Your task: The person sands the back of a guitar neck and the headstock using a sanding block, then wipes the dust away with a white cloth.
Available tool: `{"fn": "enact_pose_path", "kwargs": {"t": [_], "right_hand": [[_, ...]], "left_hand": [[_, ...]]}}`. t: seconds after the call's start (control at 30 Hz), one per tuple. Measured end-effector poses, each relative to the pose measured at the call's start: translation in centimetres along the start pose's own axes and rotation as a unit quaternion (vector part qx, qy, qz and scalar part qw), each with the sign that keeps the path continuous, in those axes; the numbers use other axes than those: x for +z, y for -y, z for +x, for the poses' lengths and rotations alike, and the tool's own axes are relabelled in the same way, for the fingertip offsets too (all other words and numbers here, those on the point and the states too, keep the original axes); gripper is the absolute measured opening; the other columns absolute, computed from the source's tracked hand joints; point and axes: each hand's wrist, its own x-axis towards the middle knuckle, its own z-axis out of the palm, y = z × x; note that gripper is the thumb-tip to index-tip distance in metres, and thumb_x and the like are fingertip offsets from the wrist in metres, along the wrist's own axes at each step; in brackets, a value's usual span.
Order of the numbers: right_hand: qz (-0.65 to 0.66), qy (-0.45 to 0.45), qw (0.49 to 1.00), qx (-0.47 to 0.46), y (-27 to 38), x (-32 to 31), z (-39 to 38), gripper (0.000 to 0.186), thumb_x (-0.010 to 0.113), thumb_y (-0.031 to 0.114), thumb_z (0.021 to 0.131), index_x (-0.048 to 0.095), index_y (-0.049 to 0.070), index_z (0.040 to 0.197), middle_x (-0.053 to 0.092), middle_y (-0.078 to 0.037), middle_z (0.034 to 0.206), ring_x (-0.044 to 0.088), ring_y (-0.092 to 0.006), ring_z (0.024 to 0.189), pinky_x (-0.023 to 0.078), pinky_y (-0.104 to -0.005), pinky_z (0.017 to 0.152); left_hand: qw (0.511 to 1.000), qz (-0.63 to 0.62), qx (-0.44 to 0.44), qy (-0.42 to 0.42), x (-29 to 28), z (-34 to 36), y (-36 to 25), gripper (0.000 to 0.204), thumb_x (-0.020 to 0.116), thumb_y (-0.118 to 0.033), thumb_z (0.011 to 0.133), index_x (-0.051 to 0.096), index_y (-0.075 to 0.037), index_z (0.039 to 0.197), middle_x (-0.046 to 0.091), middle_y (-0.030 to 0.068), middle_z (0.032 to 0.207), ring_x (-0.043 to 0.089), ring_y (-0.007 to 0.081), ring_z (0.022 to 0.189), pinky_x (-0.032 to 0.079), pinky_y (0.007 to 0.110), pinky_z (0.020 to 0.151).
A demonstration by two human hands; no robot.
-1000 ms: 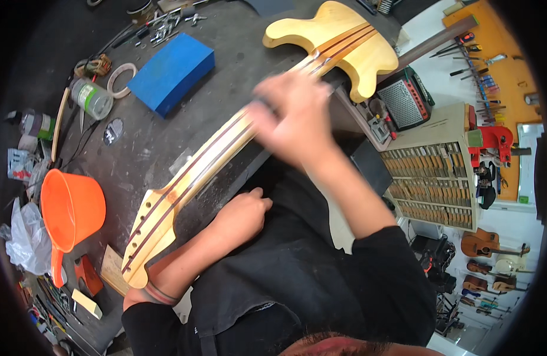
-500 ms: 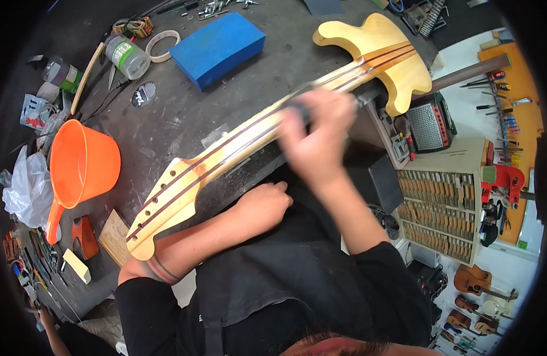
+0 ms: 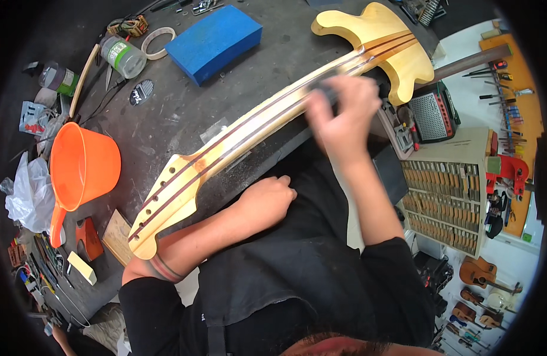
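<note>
An unfinished electric guitar body and neck in pale wood with dark stripes [image 3: 249, 127] lies slantwise over the bench, its headstock with several peg holes at lower left and its horned body at upper right. My right hand [image 3: 346, 113], smeared by motion, is closed round a small dark block [image 3: 324, 95] on the back of the neck, near the body. The block's exact shape is blurred and partly hidden by the fingers. My left hand [image 3: 272, 199] is curled in a loose fist below the neck, apart from it; nothing shows in it. The headstock covers part of my left forearm.
On the dark bench [image 3: 184, 113] stand a blue block [image 3: 217, 41], a tape roll [image 3: 157, 43], a clear jar [image 3: 124, 56] and an orange dipper [image 3: 95, 166]. A small-drawer cabinet [image 3: 445, 154] and an amplifier [image 3: 430, 115] are at right. Another person's hand [image 3: 54, 329] shows at lower left.
My right hand has moved up and right along the neck toward the body, with the dark block in it. My left hand stays curled in nearly the same place. The view has shifted slightly.
</note>
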Motion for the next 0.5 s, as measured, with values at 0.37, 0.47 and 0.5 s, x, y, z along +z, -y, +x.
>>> {"fn": "enact_pose_path", "kwargs": {"t": [0.37,0.47,0.5], "right_hand": [[-0.039,-0.035,0.997,0.065,-6.1,0.1,0.9,0.046,0.089,0.038,0.094,0.069,0.011,0.124,0.062,-0.016,0.125,0.059,-0.0344,0.117,0.044,-0.0521,0.104],[0.038,-0.028,0.998,-0.048,-2.1,1.1,-0.4,0.052,0.091,0.041,0.090,0.070,0.012,0.128,0.066,-0.017,0.134,0.059,-0.0383,0.127,0.044,-0.0528,0.111],[0.086,0.024,0.990,-0.109,2.2,0.8,-1.4,0.055,0.093,0.049,0.086,0.073,0.017,0.126,0.067,-0.016,0.141,0.060,-0.0401,0.133,0.044,-0.0542,0.113]], "left_hand": [[1.000,0.008,0.009,-0.018,0.3,0.4,0.0,0.021,0.067,0.002,0.088,0.080,0.001,0.103,0.072,0.0210,0.107,0.076,0.0420,0.100,0.064,0.053,0.091],[1.000,0.005,0.006,-0.001,0.5,0.9,0.1,0.021,0.067,0.002,0.088,0.080,0.001,0.104,0.072,0.0212,0.106,0.076,0.0424,0.099,0.064,0.052,0.092],[1.000,0.004,0.001,-0.002,0.9,0.8,0.5,0.021,0.067,0.002,0.088,0.080,0.001,0.104,0.072,0.0212,0.106,0.076,0.0424,0.099,0.064,0.052,0.092]]}}
